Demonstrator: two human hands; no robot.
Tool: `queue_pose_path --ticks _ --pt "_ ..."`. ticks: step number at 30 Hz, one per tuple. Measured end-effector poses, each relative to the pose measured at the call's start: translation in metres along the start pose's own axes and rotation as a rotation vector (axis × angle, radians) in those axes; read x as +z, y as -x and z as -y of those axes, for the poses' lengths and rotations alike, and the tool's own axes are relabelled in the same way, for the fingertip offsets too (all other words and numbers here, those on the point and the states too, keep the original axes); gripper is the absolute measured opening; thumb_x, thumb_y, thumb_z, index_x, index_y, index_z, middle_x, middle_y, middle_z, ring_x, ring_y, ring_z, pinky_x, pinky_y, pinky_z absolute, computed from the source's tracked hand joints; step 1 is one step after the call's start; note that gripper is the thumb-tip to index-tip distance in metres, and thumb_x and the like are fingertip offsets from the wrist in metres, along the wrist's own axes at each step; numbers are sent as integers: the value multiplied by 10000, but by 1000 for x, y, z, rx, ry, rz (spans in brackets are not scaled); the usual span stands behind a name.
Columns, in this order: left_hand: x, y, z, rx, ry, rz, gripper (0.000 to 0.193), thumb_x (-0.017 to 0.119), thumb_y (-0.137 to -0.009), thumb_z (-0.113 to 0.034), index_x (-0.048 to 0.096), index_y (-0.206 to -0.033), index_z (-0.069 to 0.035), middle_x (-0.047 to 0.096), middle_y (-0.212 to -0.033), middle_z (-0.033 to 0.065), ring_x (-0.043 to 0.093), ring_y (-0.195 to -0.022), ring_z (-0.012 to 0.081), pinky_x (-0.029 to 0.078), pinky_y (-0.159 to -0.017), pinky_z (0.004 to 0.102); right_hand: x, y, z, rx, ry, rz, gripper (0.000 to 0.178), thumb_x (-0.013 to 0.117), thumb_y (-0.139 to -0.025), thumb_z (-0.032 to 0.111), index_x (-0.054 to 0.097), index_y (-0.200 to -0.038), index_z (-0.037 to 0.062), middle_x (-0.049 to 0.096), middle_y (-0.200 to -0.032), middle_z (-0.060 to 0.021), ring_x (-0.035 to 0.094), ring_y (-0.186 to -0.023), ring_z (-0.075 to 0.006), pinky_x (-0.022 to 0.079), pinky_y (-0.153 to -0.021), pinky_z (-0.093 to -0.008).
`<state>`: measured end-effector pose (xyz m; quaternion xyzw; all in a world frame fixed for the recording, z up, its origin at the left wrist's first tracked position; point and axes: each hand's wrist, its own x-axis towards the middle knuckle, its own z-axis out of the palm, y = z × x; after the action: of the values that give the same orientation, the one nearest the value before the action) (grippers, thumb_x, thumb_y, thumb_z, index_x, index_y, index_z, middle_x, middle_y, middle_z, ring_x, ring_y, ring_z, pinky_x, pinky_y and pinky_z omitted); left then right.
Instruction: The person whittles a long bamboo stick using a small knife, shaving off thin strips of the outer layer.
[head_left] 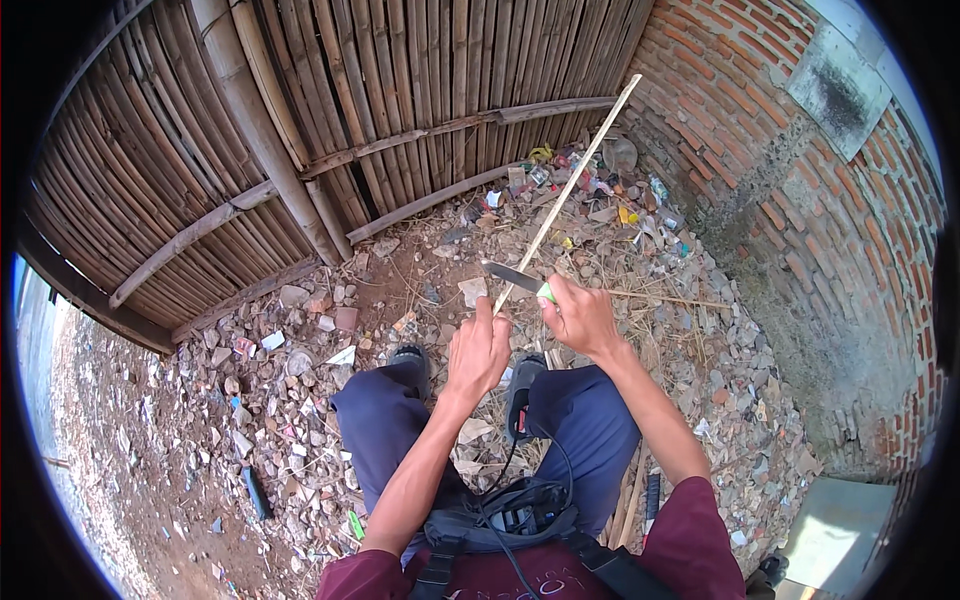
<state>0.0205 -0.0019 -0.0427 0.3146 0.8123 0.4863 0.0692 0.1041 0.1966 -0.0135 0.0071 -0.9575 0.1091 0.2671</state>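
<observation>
A long, pale split-bamboo strip [572, 182] slants up and away to the right, its far end near the corner of the walls. My left hand [476, 358] is closed round its near end, between my knees. My right hand [584, 320] grips a knife [514, 277] by its green handle, most of which the fingers hide. The dark blade points left and crosses the strip just beyond my left hand, seemingly touching it. Behind my right hand a thin stick [672, 298] lies on the ground.
Stones, rubble and litter [630, 205] cover the ground. A bamboo fence [420, 90] stands ahead and left, a brick wall [800, 230] right. A dark oblong object [257, 493] lies left of my legs; a dark-handled object [652, 497] and a grey slab [840, 525] are on the right.
</observation>
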Motion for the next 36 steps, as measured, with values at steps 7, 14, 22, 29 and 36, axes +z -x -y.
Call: queue_pose_path --ticks 7,14,22,29,36 --pt "-5 -2 -4 2 68 19 346 428 -1134 -265 528 -1246 47 687 -983 364 655 -947 569 478 -827 639 7 2 1 12 -23 42 232 594 -1044 295 560 -1015 67 723 -829 -138 712 -633 -364 536 -524 -485" --pt "-4 -1 -5 -21 71 63 342 432 -1156 -269 526 -1220 53 670 -974 328 643 -952 528 470 -833 567 8 3 3 -1 -30 74 227 604 -1044 286 562 -1046 64 724 -839 -153 718 -655 -378 539 -531 -488" --pt "4 -3 7 49 90 21 370 511 -1128 -223 521 -1321 92 688 -1086 375 665 -1038 555 501 -883 591 10 4 5 -4 -46 120 243 602 -1053 301 559 -1075 63 724 -844 -166 717 -664 -396 541 -537 -500" --pt "2 0 1 13 88 34 326 491 -1140 -204 524 -1283 87 677 -1062 357 660 -1035 530 492 -881 550 14 3 -2 -27 -25 122 276 585 -1058 330 567 -1106 58 724 -853 -165 700 -629 -394 524 -519 -501" --pt "0 -1 -2 48 55 36 325 474 -1142 -205 501 -1278 88 678 -1024 375 663 -970 555 494 -834 586 12 0 2 -8 -13 70 269 589 -1039 317 574 -1027 48 703 -818 -162 692 -639 -392 521 -537 -500"
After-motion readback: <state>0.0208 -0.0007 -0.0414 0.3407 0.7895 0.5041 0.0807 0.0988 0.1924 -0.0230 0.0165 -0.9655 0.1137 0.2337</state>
